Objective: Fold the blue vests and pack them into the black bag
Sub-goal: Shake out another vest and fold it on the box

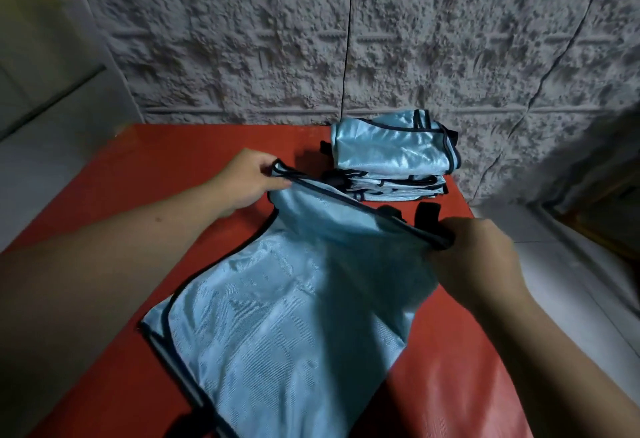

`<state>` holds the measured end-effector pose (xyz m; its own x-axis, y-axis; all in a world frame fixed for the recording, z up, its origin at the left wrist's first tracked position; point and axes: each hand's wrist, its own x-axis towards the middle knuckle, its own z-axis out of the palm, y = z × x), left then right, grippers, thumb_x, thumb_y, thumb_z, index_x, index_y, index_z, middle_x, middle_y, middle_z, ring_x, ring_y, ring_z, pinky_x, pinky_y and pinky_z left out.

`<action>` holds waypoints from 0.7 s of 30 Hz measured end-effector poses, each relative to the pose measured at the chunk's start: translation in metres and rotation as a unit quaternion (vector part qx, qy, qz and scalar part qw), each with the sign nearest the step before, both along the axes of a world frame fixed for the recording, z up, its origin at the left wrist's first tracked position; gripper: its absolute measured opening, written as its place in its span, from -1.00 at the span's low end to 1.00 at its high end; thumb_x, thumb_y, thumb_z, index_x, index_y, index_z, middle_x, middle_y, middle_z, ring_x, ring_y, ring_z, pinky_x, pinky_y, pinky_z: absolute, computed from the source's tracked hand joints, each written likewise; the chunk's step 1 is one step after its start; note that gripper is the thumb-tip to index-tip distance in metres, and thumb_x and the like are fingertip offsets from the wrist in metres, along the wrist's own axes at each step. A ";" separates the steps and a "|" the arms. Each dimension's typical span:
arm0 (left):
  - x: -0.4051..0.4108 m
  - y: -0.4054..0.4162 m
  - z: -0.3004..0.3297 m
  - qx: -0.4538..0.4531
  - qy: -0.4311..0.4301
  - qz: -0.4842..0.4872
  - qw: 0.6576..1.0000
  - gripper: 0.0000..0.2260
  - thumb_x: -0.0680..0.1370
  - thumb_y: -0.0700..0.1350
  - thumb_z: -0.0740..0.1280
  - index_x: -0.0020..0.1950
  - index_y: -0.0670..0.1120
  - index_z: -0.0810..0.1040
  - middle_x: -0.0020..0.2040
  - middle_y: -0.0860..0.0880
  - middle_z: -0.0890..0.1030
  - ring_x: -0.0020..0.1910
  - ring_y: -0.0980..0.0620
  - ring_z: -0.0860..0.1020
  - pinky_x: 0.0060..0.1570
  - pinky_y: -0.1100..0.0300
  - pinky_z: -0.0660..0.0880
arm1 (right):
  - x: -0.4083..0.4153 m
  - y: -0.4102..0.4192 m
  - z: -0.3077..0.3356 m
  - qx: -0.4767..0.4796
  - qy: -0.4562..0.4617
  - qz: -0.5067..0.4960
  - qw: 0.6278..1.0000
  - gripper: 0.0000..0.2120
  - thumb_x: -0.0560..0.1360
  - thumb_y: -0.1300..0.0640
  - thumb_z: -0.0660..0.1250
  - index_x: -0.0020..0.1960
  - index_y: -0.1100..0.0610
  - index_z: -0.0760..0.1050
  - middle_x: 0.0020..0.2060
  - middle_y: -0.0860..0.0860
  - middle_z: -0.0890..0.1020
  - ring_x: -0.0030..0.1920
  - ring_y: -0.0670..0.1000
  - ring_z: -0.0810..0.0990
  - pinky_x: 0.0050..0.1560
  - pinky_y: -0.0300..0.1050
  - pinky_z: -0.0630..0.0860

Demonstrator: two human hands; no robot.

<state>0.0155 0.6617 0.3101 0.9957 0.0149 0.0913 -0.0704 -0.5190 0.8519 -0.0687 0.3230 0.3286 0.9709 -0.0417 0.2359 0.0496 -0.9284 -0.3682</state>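
Two hands on one vest: my left hand pinches the far left corner of the blue vest by its dark binding, and my right hand has its fingers curled round the far right corner, the edge between them lifted and drawn taut; the rest of the cloth lies spread toward me on the red table. It looks thin, shiny and limp, so I judge it light and slippery, likely to slide off itself once folded; the bound hem is the firmest part and the best place to hold, since the open satin would pucker under a pinch. A stack of folded vests sits at the table's far edge by the textured wall, its top piece bulging; dark straps show just beyond my right hand; I cannot see the black bag.
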 end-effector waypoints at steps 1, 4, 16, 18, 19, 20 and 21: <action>-0.006 0.004 0.004 0.010 -0.003 -0.007 1.000 -0.89 0.46 -0.32 0.51 -0.05 -0.17 0.71 -0.10 -0.08 0.72 -0.15 0.11 0.62 0.00 0.16 0.55 | -0.013 0.005 0.002 -0.012 -0.018 0.013 1.000 -0.91 0.33 0.21 0.38 -0.29 0.11 0.47 -0.45 0.04 0.50 -0.37 0.22 0.46 -0.45 -0.13 0.24; -0.029 0.017 0.012 0.056 -0.016 -0.040 0.998 -0.83 0.44 -0.38 0.51 -0.02 -0.19 0.71 -0.08 -0.10 0.72 -0.13 0.12 0.62 0.00 0.28 0.53 | -0.054 0.022 -0.005 -0.025 -0.029 0.075 0.996 -0.92 0.34 0.18 0.39 -0.20 0.08 0.50 -0.35 0.05 0.61 -0.27 0.23 0.59 -0.41 -0.09 0.34; -0.134 0.097 -0.014 0.164 0.017 -0.065 0.984 -0.63 0.37 -0.41 0.55 -0.11 0.06 0.66 0.05 0.34 0.63 0.01 0.43 0.58 0.08 0.55 0.38 | -0.157 0.102 -0.055 -0.065 0.011 0.310 0.949 -0.76 -0.05 -0.02 0.39 -0.38 -0.05 0.56 -0.51 -0.14 0.48 -0.44 -0.13 0.51 -0.58 -0.29 0.31; -0.149 0.106 -0.023 0.174 0.040 -0.059 0.982 -0.63 0.38 -0.39 0.56 -0.12 0.10 0.67 -0.04 0.26 0.68 0.03 0.45 0.56 0.08 0.58 0.35 | -0.164 0.111 -0.062 -0.089 0.030 0.336 0.937 -0.73 -0.07 -0.09 0.43 -0.39 -0.05 0.58 -0.54 -0.14 0.47 -0.48 -0.13 0.50 -0.61 -0.32 0.26; -0.157 0.110 -0.028 0.179 0.050 -0.055 0.981 -0.62 0.39 -0.38 0.56 -0.12 0.12 0.66 -0.01 0.22 0.67 0.04 0.45 0.55 0.08 0.59 0.33 | -0.167 0.116 -0.065 -0.106 0.040 0.344 0.932 -0.72 -0.07 -0.11 0.45 -0.39 -0.06 0.59 -0.55 -0.14 0.47 -0.50 -0.12 0.49 -0.61 -0.34 0.25; -0.163 0.114 -0.033 0.186 0.061 -0.051 0.979 -0.60 0.39 -0.38 0.56 -0.13 0.16 0.66 0.05 0.17 0.64 0.06 0.42 0.56 0.09 0.60 0.32 | -0.170 0.120 -0.069 -0.118 0.041 0.350 0.928 -0.74 -0.06 -0.12 0.46 -0.40 -0.06 0.60 -0.56 -0.15 0.46 -0.52 -0.12 0.48 -0.61 -0.35 0.25; -0.169 0.118 -0.040 0.192 0.069 -0.046 0.978 -0.56 0.39 -0.38 0.56 -0.15 0.22 0.66 0.07 0.12 0.63 0.08 0.36 0.56 0.09 0.61 0.31 | -0.172 0.122 -0.073 -0.127 0.037 0.355 0.925 -0.78 -0.03 -0.11 0.44 -0.42 -0.06 0.60 -0.58 -0.15 0.45 -0.55 -0.12 0.47 -0.62 -0.35 0.25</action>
<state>-0.1536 0.7793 0.2705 0.9944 -0.0849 -0.0625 -0.0305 -0.7988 0.6008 -0.2407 0.4455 0.2555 0.7461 0.6608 0.0820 0.6637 -0.7283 -0.1702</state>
